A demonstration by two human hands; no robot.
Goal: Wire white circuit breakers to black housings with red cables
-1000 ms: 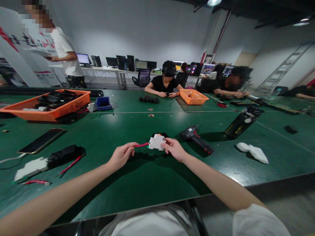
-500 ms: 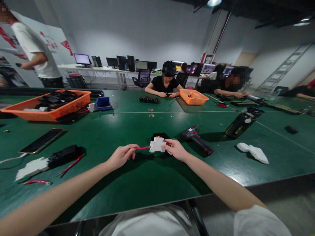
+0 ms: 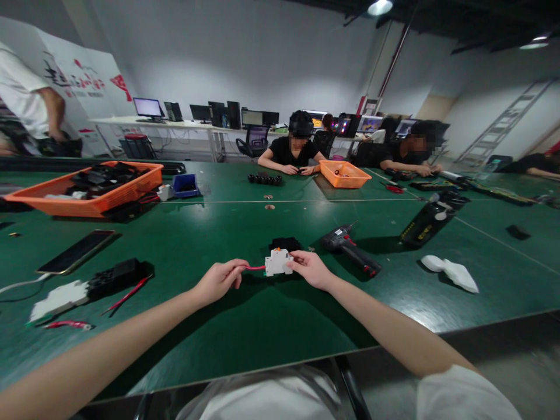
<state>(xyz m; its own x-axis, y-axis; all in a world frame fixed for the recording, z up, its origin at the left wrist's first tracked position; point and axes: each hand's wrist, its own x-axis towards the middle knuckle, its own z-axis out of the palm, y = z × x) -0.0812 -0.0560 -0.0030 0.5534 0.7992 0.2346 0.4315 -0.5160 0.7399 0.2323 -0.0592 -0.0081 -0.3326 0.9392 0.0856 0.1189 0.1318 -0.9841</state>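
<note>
My right hand (image 3: pixel 311 268) grips a white circuit breaker (image 3: pixel 277 263) by its right end, just above the green table. A short red wire (image 3: pixel 254 268) runs from the breaker's left end, and the fingers of my left hand (image 3: pixel 222 279) pinch its other end. How far the wire goes into the breaker is hidden. Behind the breaker lies a black block (image 3: pixel 284 242), partly covered by it. To the right of my right hand rests a black cordless screwdriver (image 3: pixel 350 248) with a thin bit.
A phone (image 3: pixel 77 252), a white-and-black breaker assembly (image 3: pixel 87 291) and red wire pieces (image 3: pixel 70 324) lie at left. Orange baskets (image 3: pixel 87 205) (image 3: pixel 345 181) stand farther back. A black bottle (image 3: pixel 431 221) and a white object (image 3: pixel 450 273) are at right. Co-workers sit across the table.
The breaker has tilted slightly and shifted a little down and left, with both hands still holding on. A person in white at far left has moved farther left.
</note>
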